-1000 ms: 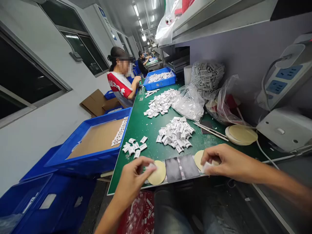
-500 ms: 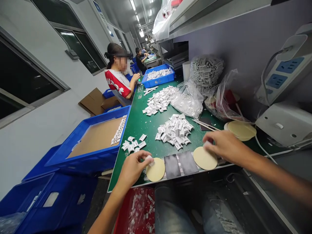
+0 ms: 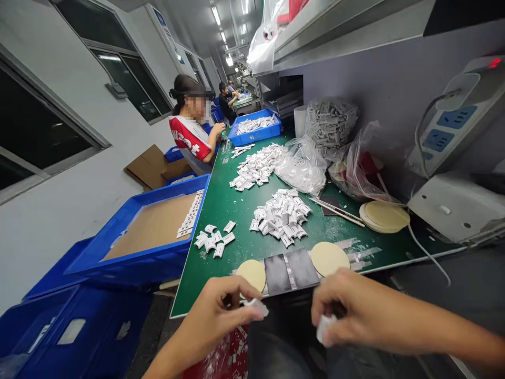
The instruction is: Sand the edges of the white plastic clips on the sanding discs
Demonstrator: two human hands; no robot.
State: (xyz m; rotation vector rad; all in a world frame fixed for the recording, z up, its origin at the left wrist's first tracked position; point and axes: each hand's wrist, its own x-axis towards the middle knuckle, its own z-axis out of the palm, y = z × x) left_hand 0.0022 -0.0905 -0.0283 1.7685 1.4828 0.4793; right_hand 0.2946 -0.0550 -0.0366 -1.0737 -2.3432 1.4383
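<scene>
Between thumb and fingers, my left hand (image 3: 224, 310) pinches a small white plastic part (image 3: 256, 306), just in front of the table edge. My right hand (image 3: 351, 310) grips another white plastic part (image 3: 325, 329), also off the edge and above my lap. Behind the hands, two dark grey abrasive-looking sheets (image 3: 290, 271) lie side by side on the table. A round cream disc (image 3: 252, 275) lies to their left and a second cream disc (image 3: 330, 258) to their right. Farther in is a heap of white curved parts (image 3: 282, 215); a small group of them (image 3: 215, 239) lies left.
A blue tray (image 3: 138, 258) with cardboard and a row of parts stands left of the green table (image 3: 221, 200). At the back are another blue tray (image 3: 256, 138) and bagged parts (image 3: 331, 123). A co-worker (image 3: 193, 126) sits at the far left side. A power strip (image 3: 445, 131) is at right.
Both hands have drawn back from the cream discs toward my body, each still holding a white part. The right hand has also come inward, and the view has shifted slightly.
</scene>
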